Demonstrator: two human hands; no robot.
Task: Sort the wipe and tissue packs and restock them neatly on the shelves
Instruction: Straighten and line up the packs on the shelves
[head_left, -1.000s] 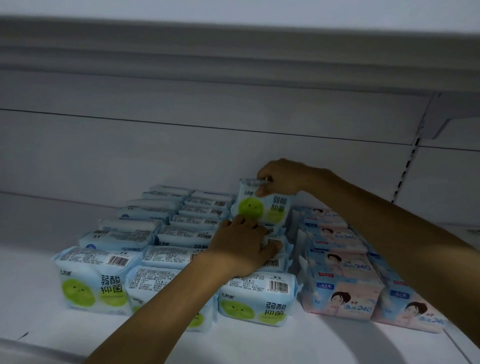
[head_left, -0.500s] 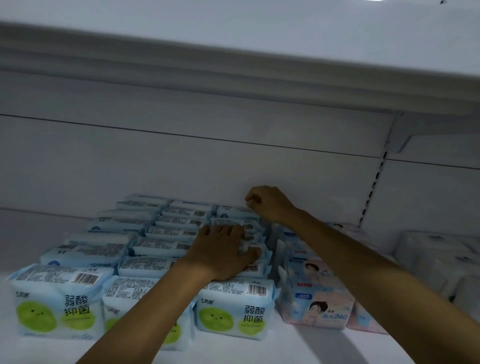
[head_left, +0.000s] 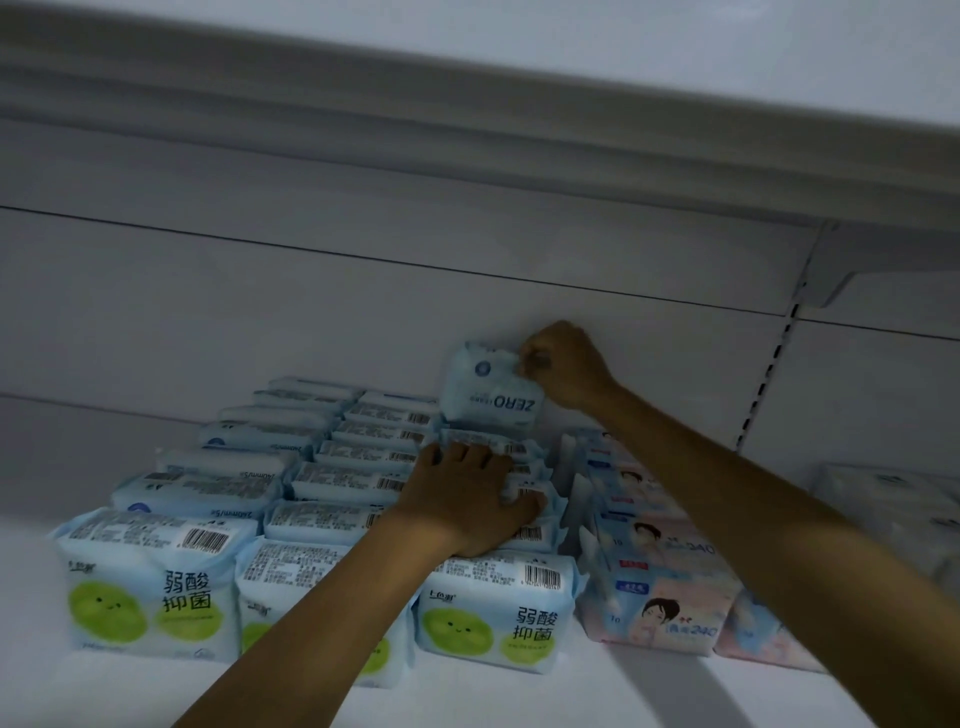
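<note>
Three rows of light-blue packs with green circles (head_left: 150, 582) fill the white shelf (head_left: 467, 701). At the back of the right-hand blue row, my right hand (head_left: 563, 366) grips the top corner of a blue pack (head_left: 488, 389), which is lifted and upside down, showing "ZERO" inverted. My left hand (head_left: 467, 499) rests flat, fingers spread, on the tops of the packs in that same row, just in front of the lifted pack. Pink packs with a face print (head_left: 660, 603) stand in rows to the right.
The upper shelf's underside (head_left: 467, 130) hangs low above the packs. A slotted upright (head_left: 774, 364) and a bracket stand at the right. White packs (head_left: 893, 499) sit past the upright at the far right. The back panel is close behind the lifted pack.
A second ago my right hand held a pack upright at the back; it then dropped down behind the row, and now it lifts an upside-down pack. My left hand stayed on the row.
</note>
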